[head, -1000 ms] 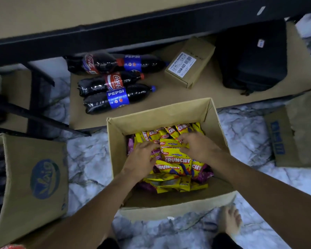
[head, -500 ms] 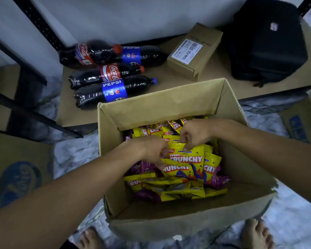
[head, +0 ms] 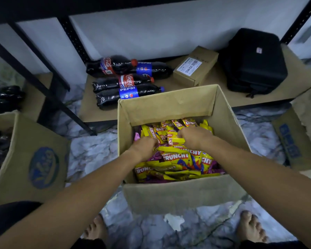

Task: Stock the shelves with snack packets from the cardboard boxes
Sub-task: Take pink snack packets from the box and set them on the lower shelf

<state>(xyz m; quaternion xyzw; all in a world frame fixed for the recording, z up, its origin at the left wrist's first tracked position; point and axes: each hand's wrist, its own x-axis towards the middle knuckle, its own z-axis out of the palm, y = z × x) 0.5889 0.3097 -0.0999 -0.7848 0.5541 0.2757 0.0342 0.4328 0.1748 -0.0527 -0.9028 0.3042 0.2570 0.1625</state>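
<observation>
An open cardboard box [head: 169, 108] stands on the marble floor in front of me, filled with yellow snack packets [head: 178, 157] and a few purple ones. Both my hands are inside it. My left hand [head: 144, 146] curls its fingers round the top edges of the yellow packets on the left side of the pile. My right hand [head: 194, 136] grips the same bunch of packets from the right. The fingertips of both hands are hidden among the packets. The low wooden shelf [head: 101, 112] lies just behind the box.
On the shelf lie several cola bottles [head: 129, 92], a small brown labelled carton [head: 196, 66] and a black bag [head: 253, 62]. Another cardboard box [head: 34, 159] stands at the left, a flattened one [head: 293, 141] at the right. Black shelf posts [head: 43, 83] slant at the left. My bare feet [head: 250, 227] stand below.
My hands have closed on a bunch of yellow packets deeper in the box. My head has risen and tilted, so more of the shelf and wall shows.
</observation>
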